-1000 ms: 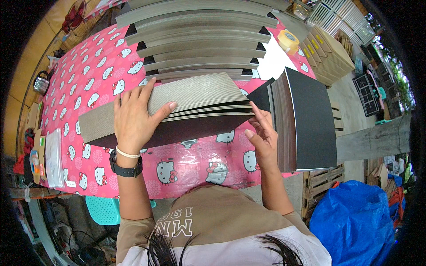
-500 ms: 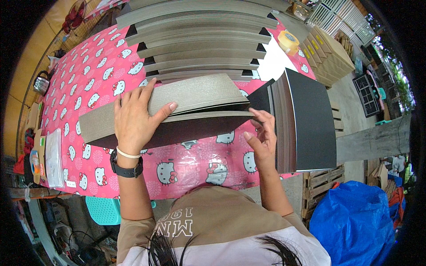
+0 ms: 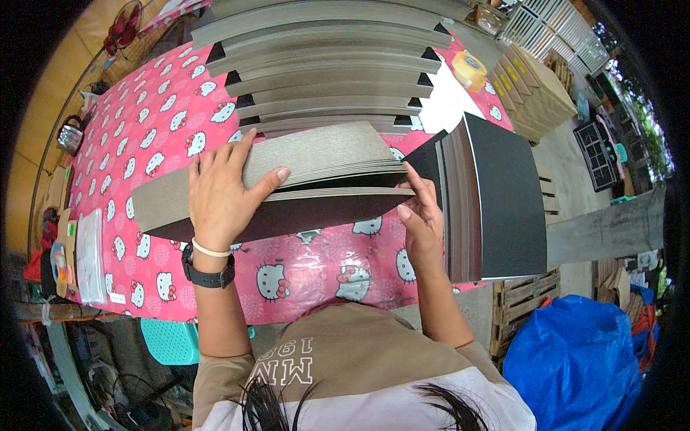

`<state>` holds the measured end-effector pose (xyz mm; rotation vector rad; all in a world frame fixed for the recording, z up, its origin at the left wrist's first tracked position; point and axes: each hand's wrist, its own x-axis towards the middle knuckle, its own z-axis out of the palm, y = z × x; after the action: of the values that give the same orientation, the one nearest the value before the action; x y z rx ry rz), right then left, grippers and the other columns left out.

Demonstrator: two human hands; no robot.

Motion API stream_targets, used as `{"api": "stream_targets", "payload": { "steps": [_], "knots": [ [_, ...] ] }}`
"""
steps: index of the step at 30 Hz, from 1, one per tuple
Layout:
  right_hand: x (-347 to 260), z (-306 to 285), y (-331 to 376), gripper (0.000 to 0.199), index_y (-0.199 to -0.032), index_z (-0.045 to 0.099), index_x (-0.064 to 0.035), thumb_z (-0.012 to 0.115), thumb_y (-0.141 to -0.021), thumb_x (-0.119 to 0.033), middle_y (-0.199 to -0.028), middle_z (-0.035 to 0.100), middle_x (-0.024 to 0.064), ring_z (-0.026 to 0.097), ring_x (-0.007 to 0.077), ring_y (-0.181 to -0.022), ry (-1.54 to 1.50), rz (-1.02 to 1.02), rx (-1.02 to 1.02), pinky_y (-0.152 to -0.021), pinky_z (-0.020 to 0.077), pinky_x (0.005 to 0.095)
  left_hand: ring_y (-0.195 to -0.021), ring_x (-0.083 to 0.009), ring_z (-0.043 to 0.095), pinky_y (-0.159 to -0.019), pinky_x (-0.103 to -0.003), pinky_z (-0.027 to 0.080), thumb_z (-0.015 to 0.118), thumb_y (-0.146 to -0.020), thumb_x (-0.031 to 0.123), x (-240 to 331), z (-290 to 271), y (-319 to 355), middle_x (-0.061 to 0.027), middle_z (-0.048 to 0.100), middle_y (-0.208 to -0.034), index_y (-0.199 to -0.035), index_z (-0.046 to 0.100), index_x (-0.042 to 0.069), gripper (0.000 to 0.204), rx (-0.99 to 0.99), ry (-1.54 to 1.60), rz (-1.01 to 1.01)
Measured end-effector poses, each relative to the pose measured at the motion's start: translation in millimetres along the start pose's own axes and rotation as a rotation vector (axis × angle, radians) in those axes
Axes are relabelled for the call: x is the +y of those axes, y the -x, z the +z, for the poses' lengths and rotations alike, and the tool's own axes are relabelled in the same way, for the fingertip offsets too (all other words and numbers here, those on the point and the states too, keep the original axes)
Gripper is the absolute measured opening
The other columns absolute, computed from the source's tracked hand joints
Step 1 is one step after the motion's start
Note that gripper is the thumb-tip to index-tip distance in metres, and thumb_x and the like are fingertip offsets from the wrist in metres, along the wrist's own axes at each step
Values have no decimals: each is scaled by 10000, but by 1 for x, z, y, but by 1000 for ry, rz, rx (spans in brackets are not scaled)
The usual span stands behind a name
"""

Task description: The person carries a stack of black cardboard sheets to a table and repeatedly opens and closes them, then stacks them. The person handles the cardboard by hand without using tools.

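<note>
"How many stacks are at the hands?"
"One: a grey-edged sheet stack, just left of the black-faced block. One gap splits its right end into two bundles."
"And the two hands?"
"The left hand, well left of the block, lies across the stack, fingers and thumb spread apart. The right hand, just left of the block, has its fingertips at the split end; I can't tell whether they pinch."
"What's around?"
"Beyond and left of the block, at least five row stacks; the far end is cut off. One tape roll lies beyond the block, one kettle far to its left."
</note>
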<state>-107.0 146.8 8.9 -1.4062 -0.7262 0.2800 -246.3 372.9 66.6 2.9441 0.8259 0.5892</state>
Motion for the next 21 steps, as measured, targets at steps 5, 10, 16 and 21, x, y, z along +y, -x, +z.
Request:
{"api": "stream_targets", "payload": {
  "steps": [5,10,16,21],
  "knots": [
    [3,-1,3,608,-1295,443,4,626,-761,-222,-1049,433,65,439,158,-1002,-24,-29,9,-921,322,275,-1073,-282,486,-990,-476,275,550,-772,541,2,0,0,-112,553,-1097,-1265,472,116,656,-13,-2,-8],
    [5,-5,4,591,-1290,443,9,625,-756,-168,-1060,435,64,438,162,-1032,-37,-38,-10,-927,323,281,-1073,-280,486,-988,-478,278,548,-773,544,1,0,0,-111,552,-1095,-1270,469,128,652,-27,-11,-7],
    [3,0,0,607,-1283,429,-5,634,-740,-184,-1061,437,62,431,155,-1014,-176,30,9,-915,330,279,-1069,-275,488,-986,-479,281,547,-768,556,1,1,-1,-106,554,-1090,-1273,467,135,662,-15,-14,1],
    [4,-2,-2,663,-1308,418,-20,634,-736,-275,-1084,422,63,420,155,-986,-131,54,6,-878,332,268,-1061,-274,491,-983,-478,284,547,-770,554,-1,1,0,-106,554,-1085,-1272,467,130,663,-8,-26,1]
  ]
}}
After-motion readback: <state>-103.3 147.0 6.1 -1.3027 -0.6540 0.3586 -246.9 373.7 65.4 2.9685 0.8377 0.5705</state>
